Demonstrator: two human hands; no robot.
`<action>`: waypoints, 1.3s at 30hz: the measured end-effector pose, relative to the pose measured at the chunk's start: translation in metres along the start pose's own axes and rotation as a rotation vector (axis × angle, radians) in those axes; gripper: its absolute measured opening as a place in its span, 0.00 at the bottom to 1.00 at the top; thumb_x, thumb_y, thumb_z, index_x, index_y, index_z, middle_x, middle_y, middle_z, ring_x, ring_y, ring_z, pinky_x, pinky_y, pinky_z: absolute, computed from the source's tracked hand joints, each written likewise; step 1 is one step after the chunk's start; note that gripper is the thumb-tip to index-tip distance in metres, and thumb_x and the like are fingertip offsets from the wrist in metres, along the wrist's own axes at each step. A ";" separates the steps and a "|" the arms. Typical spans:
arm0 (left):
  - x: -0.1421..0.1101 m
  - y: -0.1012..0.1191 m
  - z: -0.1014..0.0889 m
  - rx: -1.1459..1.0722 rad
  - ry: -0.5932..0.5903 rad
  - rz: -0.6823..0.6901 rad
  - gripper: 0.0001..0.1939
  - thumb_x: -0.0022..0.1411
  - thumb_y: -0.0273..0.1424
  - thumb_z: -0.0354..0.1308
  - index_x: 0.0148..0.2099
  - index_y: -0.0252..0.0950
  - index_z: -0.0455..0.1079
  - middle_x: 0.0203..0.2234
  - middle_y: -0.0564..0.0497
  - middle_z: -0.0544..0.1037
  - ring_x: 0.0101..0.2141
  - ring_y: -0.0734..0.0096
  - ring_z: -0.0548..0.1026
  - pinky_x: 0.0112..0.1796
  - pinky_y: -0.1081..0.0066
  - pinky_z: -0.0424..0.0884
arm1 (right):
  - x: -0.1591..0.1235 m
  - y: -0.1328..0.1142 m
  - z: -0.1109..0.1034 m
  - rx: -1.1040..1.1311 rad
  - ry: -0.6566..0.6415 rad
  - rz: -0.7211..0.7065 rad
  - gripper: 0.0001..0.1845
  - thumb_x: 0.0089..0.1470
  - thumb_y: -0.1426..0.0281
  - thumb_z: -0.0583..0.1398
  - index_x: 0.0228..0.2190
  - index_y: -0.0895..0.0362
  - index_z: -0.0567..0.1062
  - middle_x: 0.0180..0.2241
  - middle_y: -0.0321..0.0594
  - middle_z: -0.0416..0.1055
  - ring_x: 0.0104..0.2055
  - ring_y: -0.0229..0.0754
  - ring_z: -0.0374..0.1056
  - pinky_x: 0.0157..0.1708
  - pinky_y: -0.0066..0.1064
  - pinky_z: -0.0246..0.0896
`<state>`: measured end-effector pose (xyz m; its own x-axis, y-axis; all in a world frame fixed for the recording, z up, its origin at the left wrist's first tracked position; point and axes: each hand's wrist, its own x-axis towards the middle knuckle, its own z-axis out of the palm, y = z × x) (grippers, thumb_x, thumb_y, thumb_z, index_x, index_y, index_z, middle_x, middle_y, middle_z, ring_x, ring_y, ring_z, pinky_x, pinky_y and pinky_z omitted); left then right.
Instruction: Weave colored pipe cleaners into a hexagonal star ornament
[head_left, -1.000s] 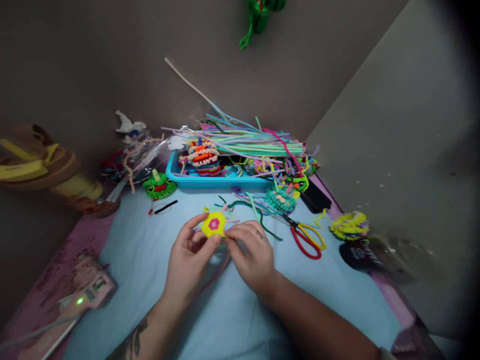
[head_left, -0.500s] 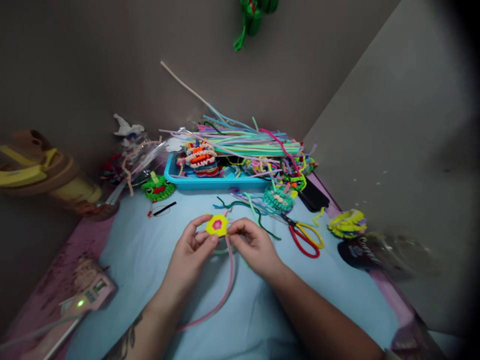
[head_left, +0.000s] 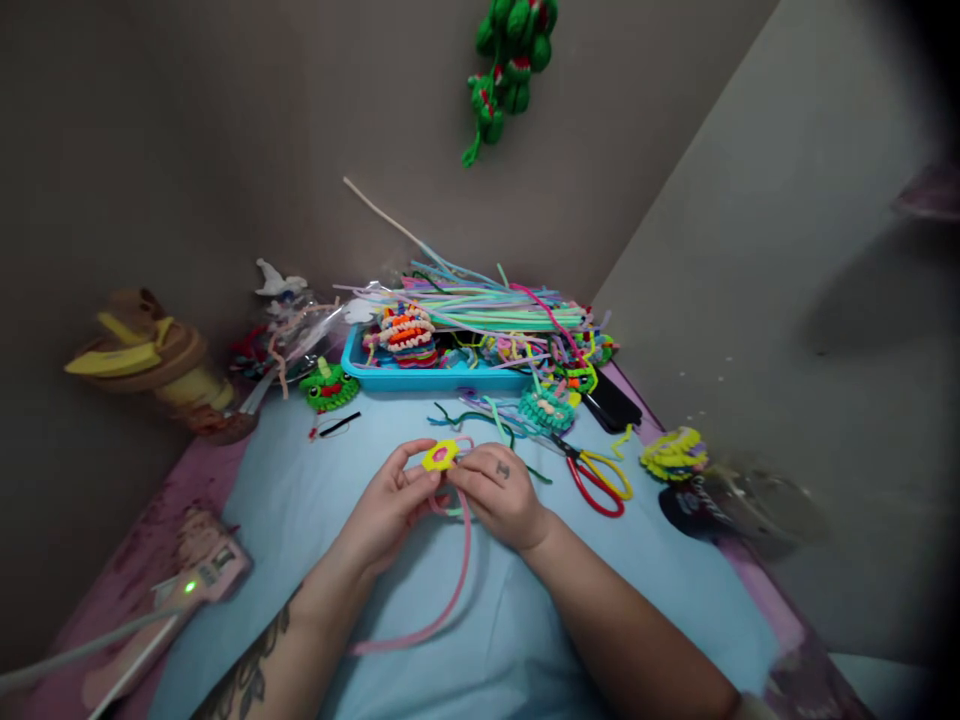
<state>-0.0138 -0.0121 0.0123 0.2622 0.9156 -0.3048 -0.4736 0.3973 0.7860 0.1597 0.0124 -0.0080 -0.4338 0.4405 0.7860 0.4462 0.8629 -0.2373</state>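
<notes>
My left hand [head_left: 390, 500] and my right hand [head_left: 499, 495] meet over the light blue mat [head_left: 300, 520]. Together they pinch a small yellow woven hexagon with a pink centre [head_left: 440, 455]. My left fingers grip its left edge and my right fingers close on its right edge. A long pink pipe cleaner [head_left: 442, 600] trails from under the piece, curving down the mat toward me.
A blue tray [head_left: 375, 375] heaped with pipe cleaners [head_left: 495, 300] stands at the back. Red and yellow scissors [head_left: 596, 480] lie right of my hands, beside a teal woven piece [head_left: 546, 408]. A green frog figure [head_left: 328, 385] and a glue gun [head_left: 202, 575] sit left.
The camera has tilted so the scene sits lower. The yellow piece now lies flatter between my fingers, and more of the pink pipe cleaner has been drawn out toward me.
</notes>
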 end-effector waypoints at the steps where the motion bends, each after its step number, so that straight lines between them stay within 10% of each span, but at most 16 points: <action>1: 0.000 0.000 0.000 -0.012 -0.013 -0.004 0.20 0.53 0.28 0.66 0.47 0.36 0.67 0.30 0.50 0.79 0.28 0.72 0.77 0.32 0.72 0.74 | 0.000 0.000 0.000 0.006 0.017 0.012 0.12 0.56 0.77 0.57 0.40 0.53 0.75 0.32 0.42 0.76 0.35 0.42 0.70 0.35 0.37 0.67; 32: 0.001 -0.001 0.005 -0.149 0.193 0.144 0.33 0.49 0.29 0.68 0.57 0.37 0.62 0.33 0.49 0.81 0.31 0.70 0.80 0.33 0.73 0.75 | 0.000 -0.014 0.011 0.058 0.057 0.224 0.22 0.54 0.80 0.56 0.50 0.51 0.70 0.41 0.44 0.72 0.45 0.45 0.68 0.45 0.43 0.67; 39: -0.009 0.001 0.012 0.160 0.301 0.397 0.36 0.53 0.32 0.65 0.63 0.39 0.59 0.21 0.59 0.73 0.26 0.78 0.74 0.31 0.79 0.69 | 0.004 -0.025 0.001 0.130 0.157 0.369 0.13 0.55 0.77 0.56 0.41 0.53 0.74 0.35 0.41 0.71 0.39 0.43 0.68 0.40 0.41 0.65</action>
<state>-0.0067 -0.0208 0.0219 -0.1759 0.9803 -0.0894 -0.3469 0.0232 0.9376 0.1459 -0.0075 0.0010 -0.1339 0.6916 0.7098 0.4424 0.6826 -0.5817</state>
